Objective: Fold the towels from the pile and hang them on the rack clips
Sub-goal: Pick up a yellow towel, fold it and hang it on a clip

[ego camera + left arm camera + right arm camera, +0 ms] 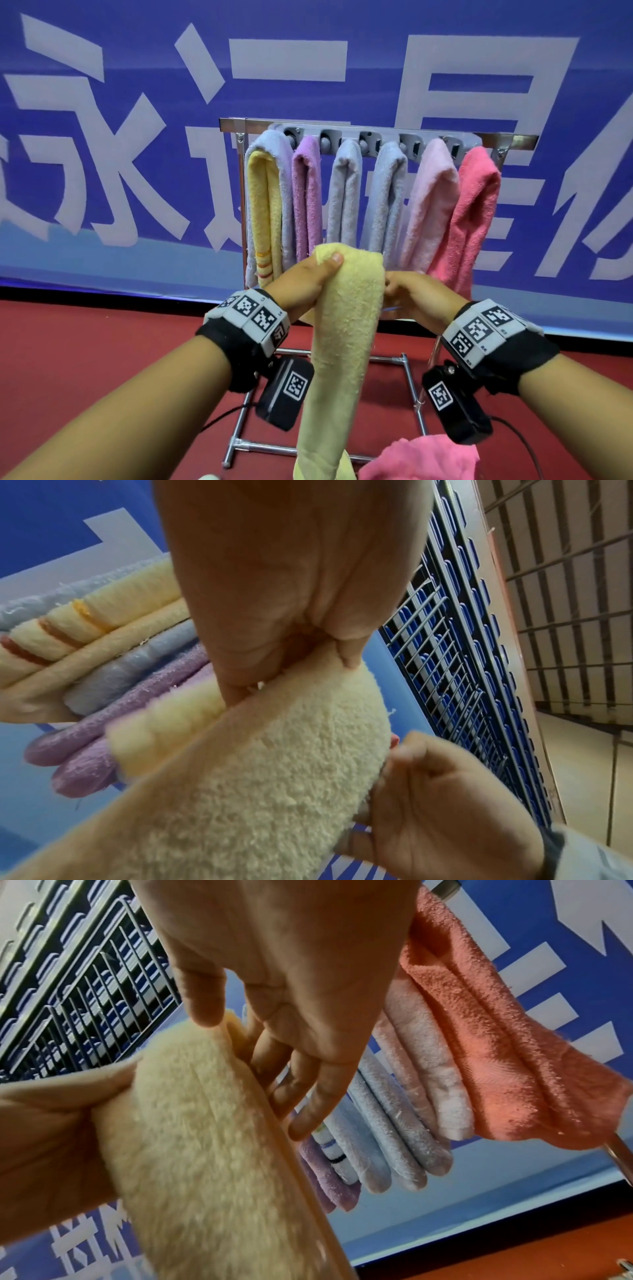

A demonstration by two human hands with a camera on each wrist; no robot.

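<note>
Head view, nearest us: a pink towel (421, 457) still waits low down. Above it we hold the pale yellow towel (346, 329) folded into a long strip, its long axis roughly vertical, the folded end up. Our left hand (301, 286) pinches its top corner; our right hand (423, 296) pinches its right edge, fingers partly hidden. Beyond, the rack (376, 132) already carries several hung towels (346, 192), so we judge the task well along.

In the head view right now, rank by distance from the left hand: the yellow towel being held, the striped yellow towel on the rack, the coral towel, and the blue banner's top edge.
1. Yellow towel: gripped by the left hand.
2. Striped yellow towel: just above, at the rack's left end.
3. Coral towel: across at the rack's right end.
4. Banner top edge: far above, behind the rack.
</note>
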